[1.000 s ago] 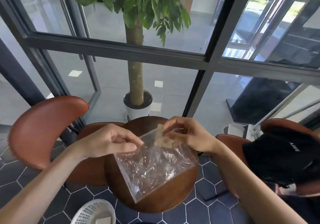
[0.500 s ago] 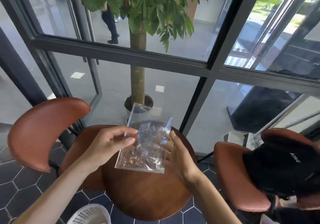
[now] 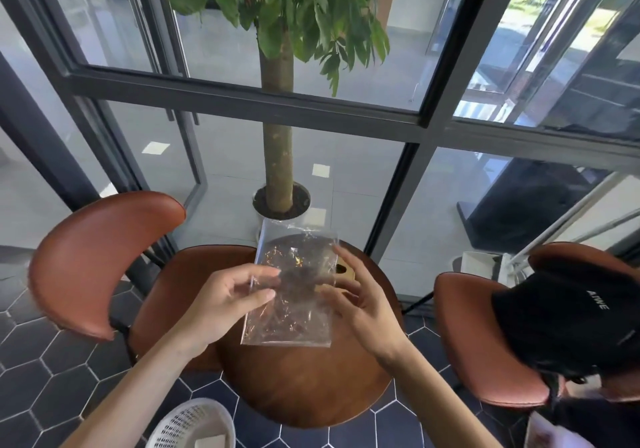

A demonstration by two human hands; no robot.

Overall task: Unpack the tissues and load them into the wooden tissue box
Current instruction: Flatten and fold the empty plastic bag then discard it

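My left hand [image 3: 228, 300] pinches the left edge of the clear plastic bag [image 3: 292, 295] above the round table [image 3: 304, 388]. My right hand [image 3: 360, 304] is open, fingers touching its right side. The thin bag may slip and fall. The wooden box [image 3: 346, 272] peeks out behind the bag.

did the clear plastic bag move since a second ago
Yes. The clear plastic bag has swung from lying tilted over the near half of the round table to standing upright over its far edge, nearer the tree pot.
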